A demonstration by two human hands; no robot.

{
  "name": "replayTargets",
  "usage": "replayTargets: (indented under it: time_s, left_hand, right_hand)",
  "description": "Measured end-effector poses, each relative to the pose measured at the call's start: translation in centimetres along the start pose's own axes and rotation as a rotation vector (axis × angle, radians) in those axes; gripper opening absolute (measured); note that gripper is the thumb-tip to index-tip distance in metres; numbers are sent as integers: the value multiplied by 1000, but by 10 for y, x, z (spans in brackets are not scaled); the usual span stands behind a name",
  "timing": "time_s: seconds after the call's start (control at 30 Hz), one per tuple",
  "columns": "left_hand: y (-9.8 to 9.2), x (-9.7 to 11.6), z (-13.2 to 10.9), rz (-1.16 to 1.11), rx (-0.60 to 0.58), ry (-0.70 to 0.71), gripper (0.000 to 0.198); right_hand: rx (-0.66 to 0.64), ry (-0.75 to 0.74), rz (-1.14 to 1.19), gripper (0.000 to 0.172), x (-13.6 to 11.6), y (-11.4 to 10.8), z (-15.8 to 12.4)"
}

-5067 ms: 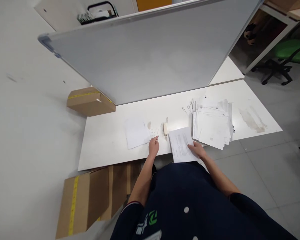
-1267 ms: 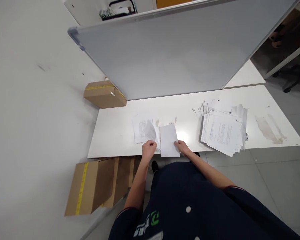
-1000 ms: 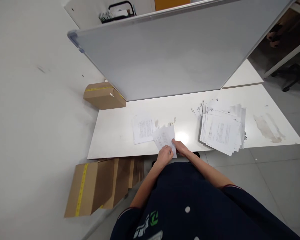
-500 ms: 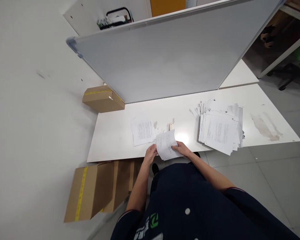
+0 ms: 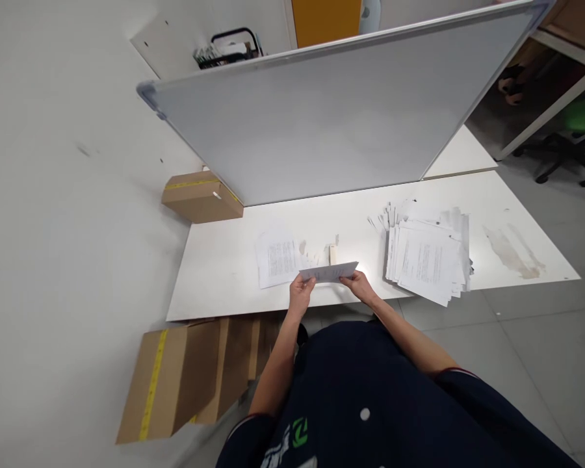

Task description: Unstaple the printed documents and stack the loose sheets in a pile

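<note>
Printed paper sheets are held on edge above the front of the white table, so I see them at a steep slant. My left hand pinches their left end, and my right hand grips the right end. I cannot tell how many sheets there are. Just behind the paper lies a small cream-coloured block, partly covered by it. Left of my hands, a few printed sheets lie flat on the table. To the right sits a thick, uneven stack of printed papers.
A large whiteboard stands along the back of the white table. One cardboard box is at the table's back left corner; several more boxes stand below on the left. A green office chair is at far right.
The held sheets have gone from lying tilted with their printed face visible to standing nearly edge-on. Both hands now grip opposite ends, and my left hand has shifted slightly right.
</note>
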State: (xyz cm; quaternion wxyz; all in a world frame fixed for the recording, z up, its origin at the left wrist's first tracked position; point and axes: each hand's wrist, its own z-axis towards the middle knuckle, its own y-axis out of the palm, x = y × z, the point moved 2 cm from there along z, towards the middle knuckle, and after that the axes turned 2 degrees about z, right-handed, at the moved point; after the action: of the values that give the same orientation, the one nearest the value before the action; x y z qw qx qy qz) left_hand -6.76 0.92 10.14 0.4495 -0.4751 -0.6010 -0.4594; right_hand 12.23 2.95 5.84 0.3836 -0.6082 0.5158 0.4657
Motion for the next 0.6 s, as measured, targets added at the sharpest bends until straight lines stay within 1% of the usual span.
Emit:
replayTargets:
  time_s: [0.1,0.2,0.43,0.6]
  left_hand:
    - [2,-8,-1,57,11,34,31]
    - [3,-11,-2,119,7,70,29]
    - [5,-9,-6,179,17,136,26]
    - [3,-10,-7,161,67,126,24]
  right_hand:
    - [28,-10,0,29,9,1,3]
    - [44,-19,-13,25,14,2,3]
    - [57,-49,-46,21,7,3,-1]
    - [57,-62,-71,24,6,2,-3]
